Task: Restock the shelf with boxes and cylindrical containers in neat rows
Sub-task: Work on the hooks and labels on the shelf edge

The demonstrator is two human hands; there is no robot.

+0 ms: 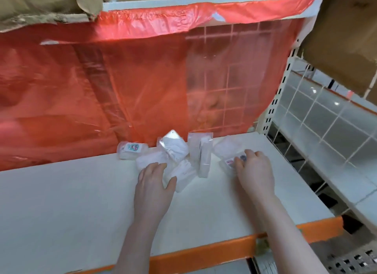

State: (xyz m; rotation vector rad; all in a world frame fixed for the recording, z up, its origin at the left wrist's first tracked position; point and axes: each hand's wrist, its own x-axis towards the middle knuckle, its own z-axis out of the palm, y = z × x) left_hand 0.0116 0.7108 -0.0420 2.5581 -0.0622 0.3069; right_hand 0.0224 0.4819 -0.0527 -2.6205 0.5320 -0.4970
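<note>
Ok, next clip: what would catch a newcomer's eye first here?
The red plastic sheet hanging across the back of the shelf fills the upper picture. Below it, small clear-wrapped white packets lie jumbled at the back of the white shelf board. The left hand rests on one, and the right hand grips another.

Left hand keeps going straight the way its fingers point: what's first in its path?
Probably the flat white packet right at the left hand's fingertips, then the tilted packet behind it. Depth is hard to judge; it may already touch.
</note>
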